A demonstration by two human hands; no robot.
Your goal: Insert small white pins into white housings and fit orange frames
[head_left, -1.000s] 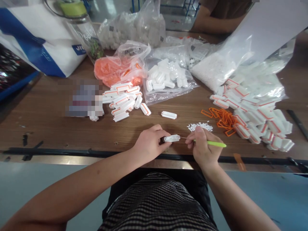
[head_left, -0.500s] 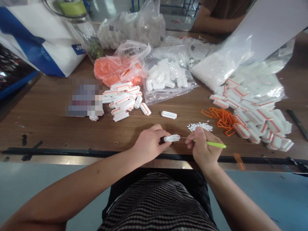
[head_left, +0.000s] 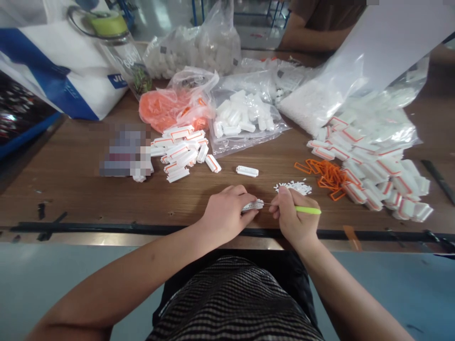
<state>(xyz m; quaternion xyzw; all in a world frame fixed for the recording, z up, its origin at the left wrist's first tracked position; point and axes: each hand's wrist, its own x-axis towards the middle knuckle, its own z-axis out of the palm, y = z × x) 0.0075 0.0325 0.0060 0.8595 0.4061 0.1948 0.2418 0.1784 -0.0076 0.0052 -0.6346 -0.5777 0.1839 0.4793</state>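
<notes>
My left hand (head_left: 227, 211) is closed on a small white plastic connector housing (head_left: 253, 205) with a row of dark holes along it, its left part hidden by my fingers. In my right hand (head_left: 293, 215) is a thin pick with a lime-green handle (head_left: 308, 210), its fine metal shaft reaching left to the right end of the housing. Just beyond my right hand lies a scatter of tiny white pegs (head_left: 296, 188), partly covered by my fingers. A single white housing (head_left: 247, 171) lies apart, beyond my left hand.
Orange rectangular frames (head_left: 325, 175) lie beside a heap of white housings with orange edging (head_left: 377, 175) on the right. Another such pile (head_left: 181, 151) sits left. Behind are an orange bag (head_left: 167, 106), a bag of white parts (head_left: 245, 113) and a bottle (head_left: 124, 52). A person's arm (head_left: 313, 35) shows beyond.
My left fingers have moved farther over the housing, covering more of it. The pick in my right hand has shifted slightly left. The whole view has also moved a little.
</notes>
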